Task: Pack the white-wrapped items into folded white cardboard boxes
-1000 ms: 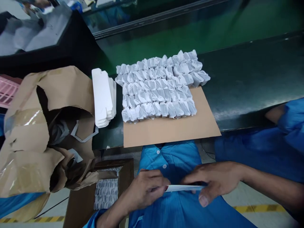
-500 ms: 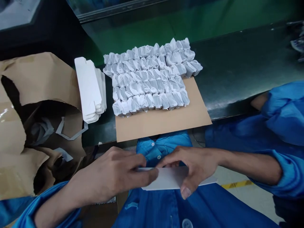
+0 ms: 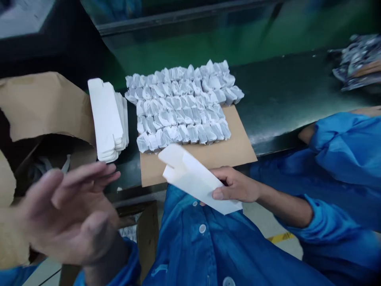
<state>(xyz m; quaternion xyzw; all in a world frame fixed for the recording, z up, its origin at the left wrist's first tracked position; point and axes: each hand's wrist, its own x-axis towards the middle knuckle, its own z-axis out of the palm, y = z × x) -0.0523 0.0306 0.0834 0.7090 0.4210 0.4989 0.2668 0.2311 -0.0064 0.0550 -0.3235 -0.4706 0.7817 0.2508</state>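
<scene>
Holding folded white carton blank (image 3: 196, 178) in right hand (image 3: 238, 184), thumb and fingers clamped on lower end; left hand (image 3: 68, 210) open, well apart from blank.

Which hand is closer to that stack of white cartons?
Left. The left hand is open, in front of and below the stack of white cartons, not touching it. The right hand is farther off to the stack's right, holding a white carton.

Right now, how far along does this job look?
Done: rows of white-wrapped packets sit on a cardboard sheet. In hand: the right hand holds one white carton blank; the left hand is open, empty. Left: a stack of flat cartons lies beside the packets.
</scene>
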